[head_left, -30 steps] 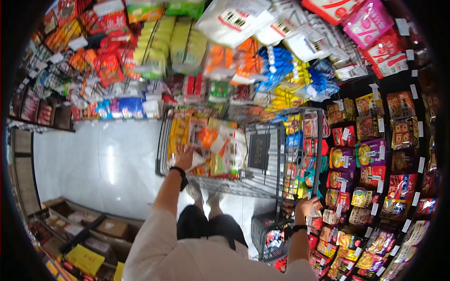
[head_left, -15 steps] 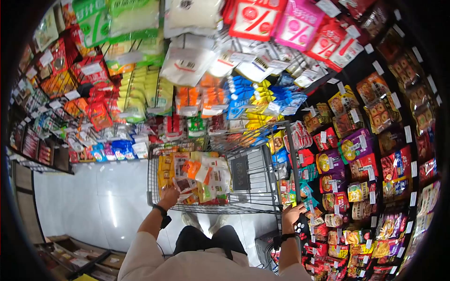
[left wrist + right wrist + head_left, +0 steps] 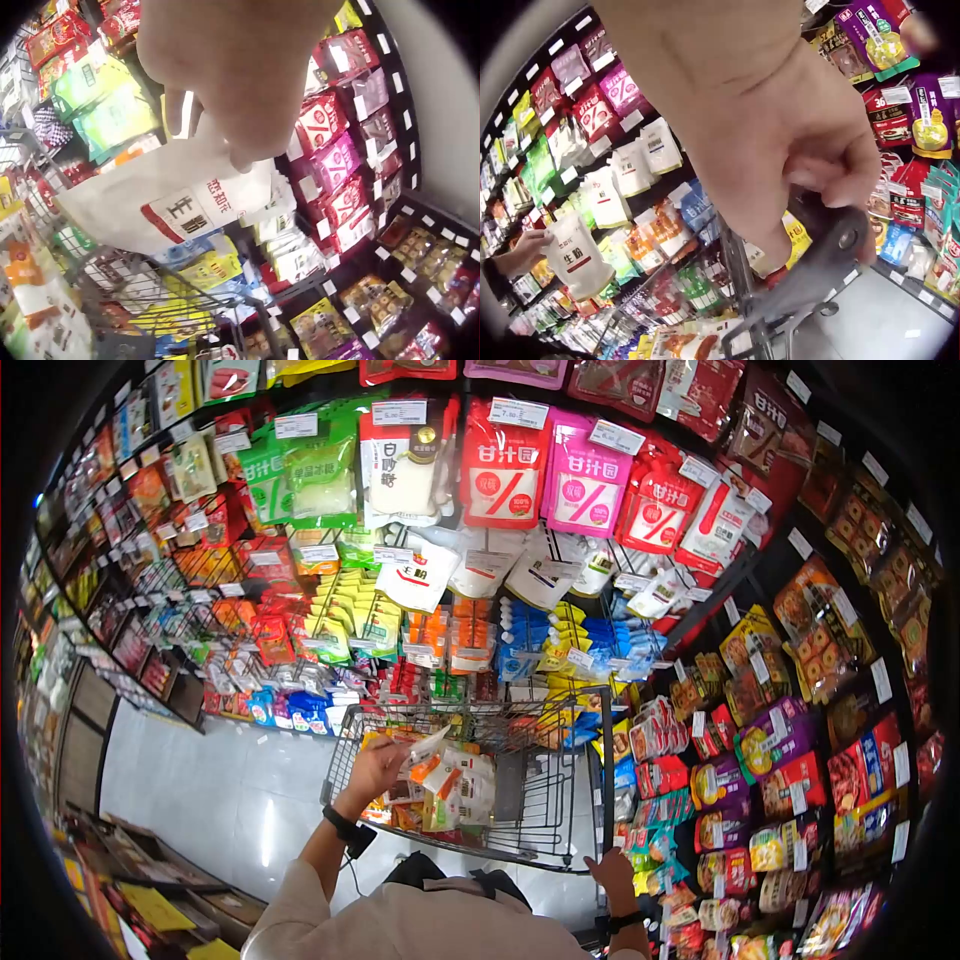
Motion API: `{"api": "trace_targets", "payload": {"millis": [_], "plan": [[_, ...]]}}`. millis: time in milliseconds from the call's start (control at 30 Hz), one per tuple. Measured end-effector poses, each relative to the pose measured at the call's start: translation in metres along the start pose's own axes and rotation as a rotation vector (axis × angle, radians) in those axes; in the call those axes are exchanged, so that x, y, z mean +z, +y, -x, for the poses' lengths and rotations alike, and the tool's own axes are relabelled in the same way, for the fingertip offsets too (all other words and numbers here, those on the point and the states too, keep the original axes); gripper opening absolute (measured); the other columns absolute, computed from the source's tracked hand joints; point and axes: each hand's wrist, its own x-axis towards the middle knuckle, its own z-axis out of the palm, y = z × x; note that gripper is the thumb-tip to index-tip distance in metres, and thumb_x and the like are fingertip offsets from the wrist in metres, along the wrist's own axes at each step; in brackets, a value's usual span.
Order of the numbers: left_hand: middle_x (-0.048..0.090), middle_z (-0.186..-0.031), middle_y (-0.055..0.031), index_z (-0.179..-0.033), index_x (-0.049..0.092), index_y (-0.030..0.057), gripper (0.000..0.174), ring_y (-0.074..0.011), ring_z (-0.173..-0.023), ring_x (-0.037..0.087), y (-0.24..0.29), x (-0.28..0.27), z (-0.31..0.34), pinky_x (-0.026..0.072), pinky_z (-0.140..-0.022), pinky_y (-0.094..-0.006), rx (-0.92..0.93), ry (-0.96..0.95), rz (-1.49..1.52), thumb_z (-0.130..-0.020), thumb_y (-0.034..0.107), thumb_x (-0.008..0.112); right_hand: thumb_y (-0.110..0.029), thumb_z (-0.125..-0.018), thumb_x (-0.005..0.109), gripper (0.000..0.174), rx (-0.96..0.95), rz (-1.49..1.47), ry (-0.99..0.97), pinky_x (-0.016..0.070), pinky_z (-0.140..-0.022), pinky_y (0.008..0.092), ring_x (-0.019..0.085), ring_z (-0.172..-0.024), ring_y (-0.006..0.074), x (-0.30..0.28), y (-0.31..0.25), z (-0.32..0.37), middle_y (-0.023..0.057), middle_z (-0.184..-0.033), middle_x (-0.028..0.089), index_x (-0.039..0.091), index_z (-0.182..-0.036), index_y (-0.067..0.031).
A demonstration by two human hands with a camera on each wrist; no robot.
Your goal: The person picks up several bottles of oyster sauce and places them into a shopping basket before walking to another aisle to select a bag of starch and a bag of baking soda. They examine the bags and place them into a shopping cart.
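My left hand [image 3: 375, 768] pinches a white bag of starch [image 3: 176, 195] by its top edge and holds it up over the shopping cart [image 3: 548, 860]. The bag's printed front [image 3: 577, 255] faces the right wrist camera; in the head view it is nearly edge-on. Below it in the cart lie several packets [image 3: 470, 790], white and orange ones among them. At the cart's right end my right hand [image 3: 780, 142] curls its fingers round the black handle [image 3: 832, 240].
Hanging packets of sugar [image 3: 505, 470] and starch bags [image 3: 415, 575] fill the shelves ahead. Purple and red food packs [image 3: 775, 740] line the rack on the right, close beside the cart. Grey floor [image 3: 215, 780] shows to the left. Cartons with yellow signs [image 3: 155, 908] stand at the lower left.
My left hand has lifted the white bag up from among the packets in the cart. The head view has tilted up towards the shelves. My right hand stays at the cart's right end.
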Motion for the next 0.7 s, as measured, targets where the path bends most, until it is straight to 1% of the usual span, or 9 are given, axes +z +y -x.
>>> {"api": "trace_targets", "payload": {"millis": [33, 100, 167, 200, 233, 300, 400, 500, 700], "plan": [[0.064, -0.083, -0.0138, -0.098, 0.074, 0.0021, 0.010, -0.0308, -0.074, 0.063, 0.018, -0.002, -0.006, 0.0512, -0.063, -0.0387, -0.014, 0.040, 0.027, -0.089, 0.007, 0.071, -0.070, -0.084, 0.063, 0.087, -0.078, 0.018, -0.043, 0.0545, -0.090, 0.0500, 0.068, -0.105, 0.0431, -0.006, 0.006, -0.007, 0.0283, -0.112, 0.069, 0.062, -0.117, 0.0100], [0.064, -0.089, -0.0120, -0.099, 0.074, -0.0008, 0.010, -0.0237, -0.079, 0.062, 0.056, -0.003, -0.017, 0.0498, -0.068, -0.0321, -0.218, 0.079, 0.241, -0.092, 0.006, 0.070, -0.073, -0.087, 0.056, 0.081, -0.157, 0.079, -0.232, 0.0539, -0.090, 0.0509, 0.068, -0.105, 0.0423, -0.013, 0.012, -0.027, 0.0258, -0.110, 0.071, 0.071, -0.105, 0.0051], [0.064, -0.089, -0.0118, -0.101, 0.073, -0.0018, 0.013, -0.0237, -0.080, 0.063, 0.073, 0.003, -0.025, 0.0503, -0.071, -0.0319, -0.175, 0.155, 0.207, -0.093, 0.008, 0.070, -0.073, -0.090, 0.049, 0.080, -0.164, 0.120, -0.360, 0.0535, -0.091, 0.0509, 0.068, -0.107, 0.0426, -0.017, 0.016, -0.047, 0.0239, -0.110, 0.072, 0.074, -0.102, 0.0016], [0.065, -0.091, -0.0116, -0.101, 0.073, -0.0034, 0.014, -0.0229, -0.081, 0.063, 0.078, 0.006, -0.028, 0.0500, -0.072, -0.0313, -0.153, 0.188, 0.232, -0.093, 0.009, 0.071, -0.069, -0.092, 0.048, 0.075, -0.124, 0.147, -0.338, 0.0475, -0.102, 0.0505, 0.063, -0.118, 0.0403, -0.039, 0.005, -0.035, 0.0259, -0.121, 0.068, 0.072, -0.116, -0.0024], [0.066, -0.091, -0.0105, -0.101, 0.073, -0.0033, 0.014, -0.0215, -0.083, 0.063, 0.082, 0.010, -0.030, 0.0498, -0.074, -0.0299, -0.185, 0.212, 0.247, -0.093, 0.008, 0.070, -0.068, -0.093, 0.047, 0.075, -0.165, 0.159, -0.383, 0.0475, -0.102, 0.0502, 0.063, -0.119, 0.0406, -0.056, -0.001, -0.032, 0.0258, -0.122, 0.067, 0.070, -0.120, -0.0022], [0.067, -0.091, -0.0090, -0.100, 0.072, -0.0043, 0.014, -0.0175, -0.083, 0.063, 0.091, 0.016, -0.033, 0.0492, -0.075, -0.0285, -0.179, 0.262, 0.365, -0.093, 0.008, 0.071, -0.066, -0.093, 0.047, 0.073, -0.223, 0.193, -0.341, 0.0501, -0.098, 0.0505, 0.065, -0.114, 0.0413, -0.068, -0.005, -0.031, 0.0248, -0.118, 0.069, 0.070, -0.120, -0.0020], [0.068, -0.090, -0.0053, -0.099, 0.073, -0.0042, 0.014, -0.0118, -0.082, 0.062, 0.103, 0.016, -0.036, 0.0490, -0.074, -0.0270, -0.286, 0.228, 0.476, -0.093, 0.009, 0.072, -0.055, -0.095, 0.056, 0.058, -0.230, 0.116, -0.023, 0.0541, -0.089, 0.0498, 0.069, -0.103, 0.0403, -0.087, -0.017, -0.027, 0.0216, -0.108, 0.072, 0.070, -0.117, -0.0026], [0.070, -0.088, -0.0024, -0.099, 0.073, -0.0032, 0.015, -0.0081, -0.080, 0.061, 0.110, 0.017, -0.044, 0.0492, -0.073, -0.0259, -0.398, 0.194, 0.605, -0.094, 0.011, 0.073, -0.045, -0.090, 0.071, 0.049, -0.366, -0.236, 0.481, 0.0565, -0.072, 0.0453, 0.072, -0.083, 0.0353, -0.105, -0.040, -0.037, 0.0171, -0.096, 0.073, 0.067, -0.114, -0.0023], [0.072, -0.087, -0.0052, -0.098, 0.073, -0.0012, 0.016, -0.0094, -0.079, 0.063, 0.105, 0.017, -0.083, 0.0509, -0.072, -0.0275, -0.211, 0.064, 0.532, -0.092, 0.013, 0.076, -0.020, -0.083, 0.081, 0.046, -0.746, -0.763, 0.412, 0.0514, -0.060, 0.0325, 0.061, -0.061, 0.0170, -0.177, -0.153, -0.013, 0.0081, -0.092, 0.069, 0.064, -0.123, -0.0046]]}}
